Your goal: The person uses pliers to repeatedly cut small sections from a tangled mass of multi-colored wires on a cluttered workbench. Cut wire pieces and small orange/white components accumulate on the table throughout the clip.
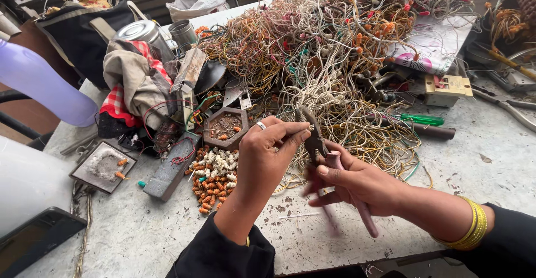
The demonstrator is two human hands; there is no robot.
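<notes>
Wire heap behind connectors — both on table.

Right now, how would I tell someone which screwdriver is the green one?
Start at the big wire heap on the table. At its right foot lies the screwdriver, flat, above a dark rod. Its handle alone is bright translucent green.

Probably a repair workshop — tangled wires, screwdriver — scarred workbench.

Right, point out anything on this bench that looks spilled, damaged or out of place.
The small orange and white connectors lie spilled in a loose heap on the table, beside the hexagonal tray rather than in it. The wire pile is badly tangled. The tabletop itself is chipped and scuffed.
</notes>
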